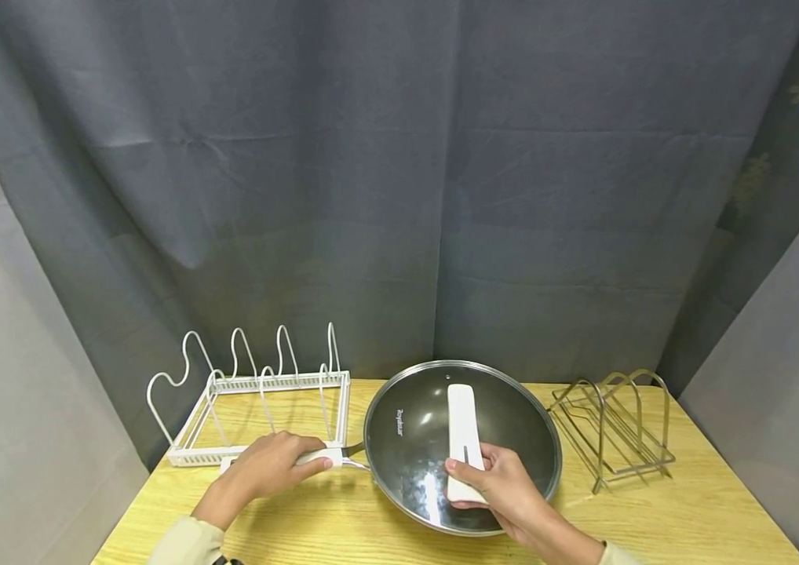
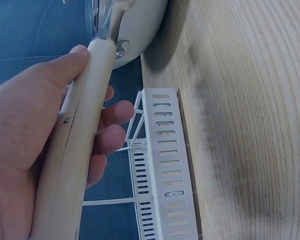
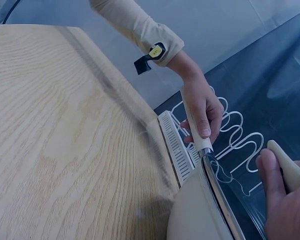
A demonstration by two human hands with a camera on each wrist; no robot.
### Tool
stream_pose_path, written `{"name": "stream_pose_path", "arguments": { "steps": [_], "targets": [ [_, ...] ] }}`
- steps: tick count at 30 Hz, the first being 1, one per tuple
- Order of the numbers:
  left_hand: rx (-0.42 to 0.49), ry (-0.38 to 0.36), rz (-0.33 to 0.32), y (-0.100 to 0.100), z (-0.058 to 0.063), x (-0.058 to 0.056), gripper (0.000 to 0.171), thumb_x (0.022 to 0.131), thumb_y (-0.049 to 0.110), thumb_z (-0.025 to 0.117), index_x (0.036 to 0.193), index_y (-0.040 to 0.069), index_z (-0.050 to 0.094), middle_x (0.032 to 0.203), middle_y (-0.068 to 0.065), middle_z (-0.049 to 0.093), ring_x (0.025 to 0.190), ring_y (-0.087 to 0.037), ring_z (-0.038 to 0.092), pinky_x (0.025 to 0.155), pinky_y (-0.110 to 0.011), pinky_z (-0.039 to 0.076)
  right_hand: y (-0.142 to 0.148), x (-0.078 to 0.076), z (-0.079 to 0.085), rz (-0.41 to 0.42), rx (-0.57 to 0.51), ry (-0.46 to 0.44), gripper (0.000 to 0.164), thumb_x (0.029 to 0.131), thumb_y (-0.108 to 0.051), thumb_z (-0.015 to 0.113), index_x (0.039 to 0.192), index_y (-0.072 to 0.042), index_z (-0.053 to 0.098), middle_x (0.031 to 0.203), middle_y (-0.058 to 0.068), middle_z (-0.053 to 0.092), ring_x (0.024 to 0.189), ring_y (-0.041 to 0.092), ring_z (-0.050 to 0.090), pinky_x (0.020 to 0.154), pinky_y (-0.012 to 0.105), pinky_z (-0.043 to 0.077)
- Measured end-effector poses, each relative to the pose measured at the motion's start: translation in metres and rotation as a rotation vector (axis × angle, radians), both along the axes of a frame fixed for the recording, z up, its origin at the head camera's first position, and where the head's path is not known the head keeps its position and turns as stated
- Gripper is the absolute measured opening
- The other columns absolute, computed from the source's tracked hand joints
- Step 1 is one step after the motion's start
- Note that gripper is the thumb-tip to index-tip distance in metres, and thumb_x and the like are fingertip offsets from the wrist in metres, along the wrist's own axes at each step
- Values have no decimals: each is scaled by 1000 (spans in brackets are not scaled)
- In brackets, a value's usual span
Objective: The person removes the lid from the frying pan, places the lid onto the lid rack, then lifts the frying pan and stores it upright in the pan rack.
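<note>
A pan [image 3: 195,212] with a pale outside sits on the wooden table, its dark glass lid [image 1: 406,463] on top with a metal rim. My left hand [image 1: 272,463] grips the pan's long white handle [image 2: 72,145], thumb laid along it towards the pan. Over the lid, my right hand [image 1: 508,486] holds the lid's upright white handle [image 1: 463,431] near its lower end, thumb on one side and fingers on the other. The lid hides the pan's inside.
A white wire rack [image 1: 195,453] with tall loops stands at the left, close behind my left hand. To the right of the pan is a smaller metal rack [image 1: 632,473]. A dark curtain [image 1: 371,196] hangs behind the table [image 1: 696,518].
</note>
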State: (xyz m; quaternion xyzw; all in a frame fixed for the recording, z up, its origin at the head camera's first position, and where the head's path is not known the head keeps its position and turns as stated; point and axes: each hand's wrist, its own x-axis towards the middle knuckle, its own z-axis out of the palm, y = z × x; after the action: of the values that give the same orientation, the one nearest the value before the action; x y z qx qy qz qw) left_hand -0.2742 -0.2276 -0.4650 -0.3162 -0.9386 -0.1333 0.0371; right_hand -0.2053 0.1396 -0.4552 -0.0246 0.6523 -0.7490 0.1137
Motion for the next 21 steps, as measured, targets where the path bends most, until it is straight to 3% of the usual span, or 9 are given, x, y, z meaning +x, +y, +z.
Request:
{"name": "stream_pose_path", "arguments": {
  "steps": [11, 21],
  "targets": [
    [-4, 4, -2, 0, 0, 0, 37, 102, 56, 53, 102, 26, 73, 88, 18, 69, 72, 1, 59, 68, -35, 53, 0, -1, -2, -16, -4, 4, 53, 94, -11, 73, 127, 20, 46, 102, 15, 71, 87, 20, 70, 76, 42, 62],
    [-21, 33, 6, 1, 0, 2, 39, 102, 57, 52, 105, 24, 74, 92, 14, 72, 76, -4, 65, 68, -36, 54, 1, -1, -5, -15, 9, 19, 53, 94, -12, 73, 128, 20, 47, 101, 13, 72, 86, 20, 70, 75, 42, 62]
  ]
}}
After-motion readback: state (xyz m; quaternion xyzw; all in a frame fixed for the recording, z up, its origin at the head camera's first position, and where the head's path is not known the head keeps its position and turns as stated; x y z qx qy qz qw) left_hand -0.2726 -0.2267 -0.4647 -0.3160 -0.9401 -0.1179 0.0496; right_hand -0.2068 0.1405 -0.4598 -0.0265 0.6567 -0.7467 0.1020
